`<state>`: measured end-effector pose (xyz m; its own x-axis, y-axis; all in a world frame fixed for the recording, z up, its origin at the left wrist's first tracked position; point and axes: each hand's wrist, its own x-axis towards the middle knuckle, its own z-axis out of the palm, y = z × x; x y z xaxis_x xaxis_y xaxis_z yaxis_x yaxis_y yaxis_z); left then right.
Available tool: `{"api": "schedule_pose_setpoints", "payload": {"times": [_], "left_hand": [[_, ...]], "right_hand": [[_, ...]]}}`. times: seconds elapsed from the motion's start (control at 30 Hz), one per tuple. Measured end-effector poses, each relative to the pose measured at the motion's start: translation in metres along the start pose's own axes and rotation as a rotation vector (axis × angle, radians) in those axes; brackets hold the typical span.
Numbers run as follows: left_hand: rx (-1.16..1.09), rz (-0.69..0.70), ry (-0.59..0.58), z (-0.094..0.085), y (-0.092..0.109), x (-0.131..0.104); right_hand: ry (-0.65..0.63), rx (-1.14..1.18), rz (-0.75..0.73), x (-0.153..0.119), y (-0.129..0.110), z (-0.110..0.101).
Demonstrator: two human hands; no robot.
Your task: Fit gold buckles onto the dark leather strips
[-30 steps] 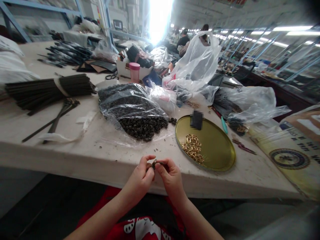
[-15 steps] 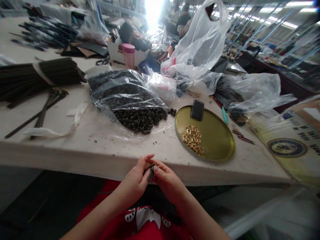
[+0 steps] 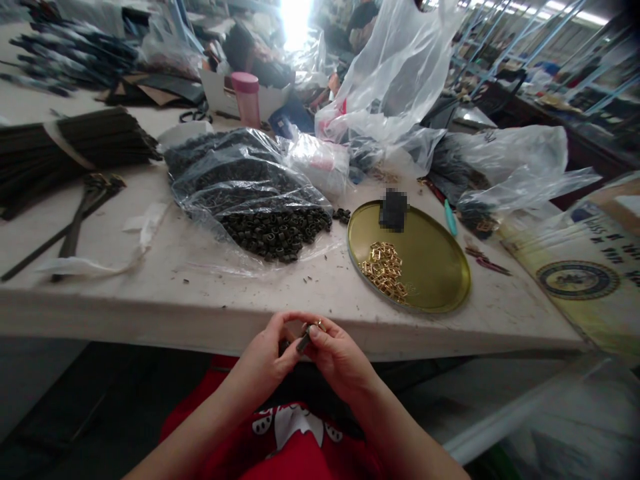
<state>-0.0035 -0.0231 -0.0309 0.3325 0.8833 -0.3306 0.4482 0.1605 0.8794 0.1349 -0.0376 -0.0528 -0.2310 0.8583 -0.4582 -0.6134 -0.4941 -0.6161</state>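
At the table's front edge, my left hand point(image 3: 273, 347) and my right hand point(image 3: 335, 350) meet around a short dark strap piece point(image 3: 303, 343). A small gold buckle point(image 3: 320, 325) shows at its upper end, by my right fingertips. My right thumb presses on the strap piece. The left fingers curve over its other side, closed on it. Beyond the hands, small dark loops point(image 3: 280, 233) spill from a clear plastic bag point(image 3: 240, 167). Gold buckles point(image 3: 385, 270) lie in a pile on the left part of a round golden tray point(image 3: 435, 267).
A bundle of dark straps point(image 3: 75, 143) lies at the left, near loose straps point(image 3: 73, 233). A pink-lidded jar point(image 3: 246, 100) stands at the back. Right of the tray are a teal tool point(image 3: 451, 218), plastic bags and a printed sack point(image 3: 580, 280).
The view has shifted slightly. The left fingers arch higher and farther apart around the strap piece, and the gold buckle shows more clearly at the right fingertips.
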Motion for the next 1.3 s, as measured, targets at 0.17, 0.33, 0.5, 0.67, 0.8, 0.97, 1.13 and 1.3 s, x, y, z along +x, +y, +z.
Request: {"api": "schedule_pose_setpoints", "payload": {"times": [0.17,0.33,0.5,0.67,0.8,0.97,1.13,1.3], "left_hand": [[-0.165,0.112,-0.109,0.003,0.001,-0.009],[-0.070,0.050,-0.037,0.005,0.003,-0.015],[-0.109,0.035,-0.138,0.002,0.002,-0.021],[-0.328,-0.107,-0.293,-0.007,-0.009,-0.024],[-0.378,-0.157,-0.259,-0.006,-0.013,-0.024],[-0.415,-0.168,-0.229,0.001,-0.016,-0.024],[-0.533,-0.175,-0.273,0.012,-0.020,-0.024],[-0.565,-0.167,-0.274,0.016,-0.020,-0.021]], "right_hand": [[0.071,0.036,-0.037,-0.001,0.003,-0.002],[0.060,-0.364,-0.186,-0.009,0.006,-0.003],[-0.040,-0.639,-0.215,-0.019,0.008,-0.013],[0.018,-0.623,-0.241,-0.023,0.011,-0.017],[0.042,-0.721,-0.276,-0.025,0.012,-0.017],[-0.053,-0.874,-0.264,-0.034,0.007,-0.018],[-0.096,-0.976,-0.278,-0.038,0.008,-0.018],[-0.130,-0.825,-0.274,-0.037,0.013,-0.016]]}}
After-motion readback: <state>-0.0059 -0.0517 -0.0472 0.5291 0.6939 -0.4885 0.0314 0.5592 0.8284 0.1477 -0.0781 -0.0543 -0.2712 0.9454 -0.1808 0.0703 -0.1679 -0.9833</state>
